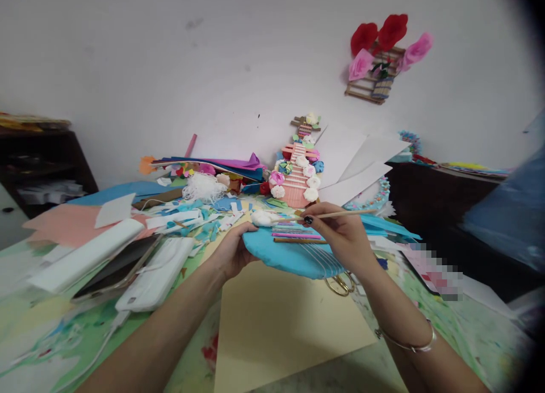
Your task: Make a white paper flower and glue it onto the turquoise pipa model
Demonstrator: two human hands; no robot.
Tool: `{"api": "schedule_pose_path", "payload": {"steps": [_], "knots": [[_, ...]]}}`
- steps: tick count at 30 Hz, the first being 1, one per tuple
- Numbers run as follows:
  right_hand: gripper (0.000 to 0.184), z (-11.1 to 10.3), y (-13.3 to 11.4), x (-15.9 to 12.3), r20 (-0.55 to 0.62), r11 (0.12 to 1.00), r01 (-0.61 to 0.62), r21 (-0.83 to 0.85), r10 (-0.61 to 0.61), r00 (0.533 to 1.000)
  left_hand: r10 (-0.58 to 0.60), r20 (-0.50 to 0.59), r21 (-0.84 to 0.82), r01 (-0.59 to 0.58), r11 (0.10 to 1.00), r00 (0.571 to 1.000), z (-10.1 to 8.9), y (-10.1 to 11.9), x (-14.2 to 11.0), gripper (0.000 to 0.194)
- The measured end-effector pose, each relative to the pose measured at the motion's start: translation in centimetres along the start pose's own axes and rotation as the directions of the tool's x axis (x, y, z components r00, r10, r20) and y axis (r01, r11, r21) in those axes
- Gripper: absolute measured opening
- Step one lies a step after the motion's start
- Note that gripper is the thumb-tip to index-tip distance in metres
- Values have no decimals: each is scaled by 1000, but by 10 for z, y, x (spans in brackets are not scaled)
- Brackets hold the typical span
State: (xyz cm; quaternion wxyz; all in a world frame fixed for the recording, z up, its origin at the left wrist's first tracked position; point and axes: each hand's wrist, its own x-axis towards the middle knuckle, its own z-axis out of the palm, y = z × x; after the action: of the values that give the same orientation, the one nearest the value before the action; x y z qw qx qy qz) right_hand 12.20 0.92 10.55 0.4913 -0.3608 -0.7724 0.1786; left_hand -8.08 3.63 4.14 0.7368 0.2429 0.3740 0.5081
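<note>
My left hand (240, 248) grips the left edge of a blue paper-covered craft piece (285, 259), thumb on top and fingers beneath. Pale strings run across its right part, and a band of pink, grey and brown strips (298, 235) lies over its middle. Pinched in my right hand (343, 234) is a thin wooden stick (357, 213), held nearly level above the piece. The stick's left end reaches toward a white lump (264, 218) at the far left edge; whether they touch I cannot tell. Gold-handled scissors (340, 284) lie partly hidden under the craft piece.
A cream sheet (289, 325) lies below my hands. Paper scraps (213, 220), a phone (119, 268) and a white power bank with a cable (157, 274) are to the left. Behind stands a pink guitar-shaped craft with flowers (296, 183); white sheets (357, 160) lean on the wall.
</note>
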Motion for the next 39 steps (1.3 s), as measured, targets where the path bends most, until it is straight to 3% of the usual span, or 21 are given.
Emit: {"api": "schedule_pose_path", "payload": {"steps": [4,7,11,16,20,23,27,29,31,34,39], "knots": [[19,-5,0,2,-135,991,-10,133,28,990,9,-24,21,-8,1000,1000,-1,0,1,17],[24,-7,2,5,-127,963,-70,262,106,986,27,-18,39,-26,999,999,-1,1,0,18],[28,-7,1,9,-152,949,-42,314,94,984,39,-7,89,-38,995,999,-1,0,-1,20],[56,-9,1,11,-255,888,-17,460,150,955,32,10,106,-33,994,999,-4,-3,3,25],[27,-15,12,10,-171,746,-92,660,268,948,45,-25,63,-44,997,999,-4,-1,5,23],[34,-16,20,10,-81,661,-132,739,282,956,43,-18,64,-42,997,999,-3,-1,5,23],[18,-9,25,13,-39,747,-189,637,276,960,40,-6,98,-39,994,999,-6,-3,5,21],[31,-3,24,15,-20,828,-196,526,242,970,38,-7,107,-37,994,999,-6,-4,5,20],[33,2,22,17,20,887,-191,421,202,979,32,-17,104,-31,994,999,-6,-4,5,20],[18,9,21,19,100,916,-195,351,170,980,29,-28,86,-27,996,999,-4,-3,5,19],[10,11,24,19,141,956,-162,243,131,981,31,-10,87,-30,996,999,-5,-3,8,22]]}}
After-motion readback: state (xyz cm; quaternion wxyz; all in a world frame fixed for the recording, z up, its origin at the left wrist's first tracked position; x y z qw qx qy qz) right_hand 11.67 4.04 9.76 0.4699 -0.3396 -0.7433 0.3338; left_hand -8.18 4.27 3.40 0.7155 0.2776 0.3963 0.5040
